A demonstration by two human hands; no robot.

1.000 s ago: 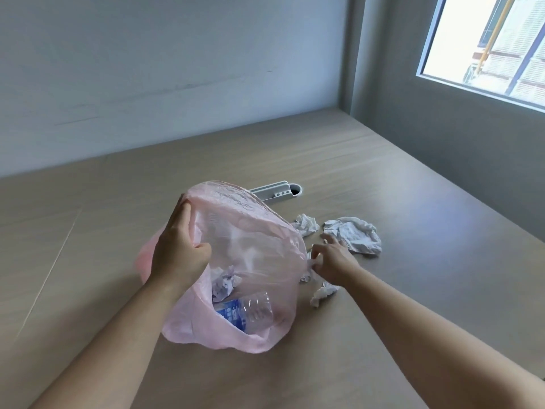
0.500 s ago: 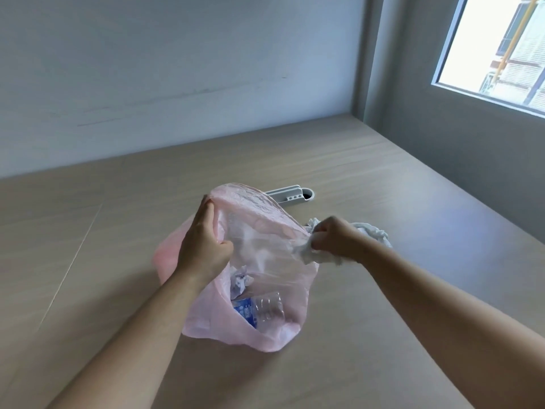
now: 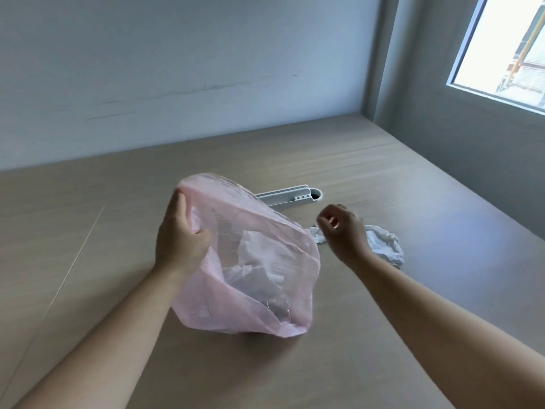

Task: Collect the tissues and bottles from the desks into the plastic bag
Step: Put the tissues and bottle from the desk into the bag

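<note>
head view: the left hand (image 3: 182,236) grips the rim of the thin translucent pink plastic bag (image 3: 265,293), holding its mouth up off the pale wood-grain desk (image 3: 413,320). a clear plastic bottle (image 3: 278,312) shows through the bag. the right hand (image 3: 343,231) hovers beside the bag, fingers curled in, nothing visible in them. crumpled white tissues (image 3: 383,246) lie on the desk just behind it. they look feather-light and soft; a loose pinch on any raised fold should lift them.

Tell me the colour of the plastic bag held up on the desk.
The plastic bag is pale, see-through pink, clearest in the head view.
</note>
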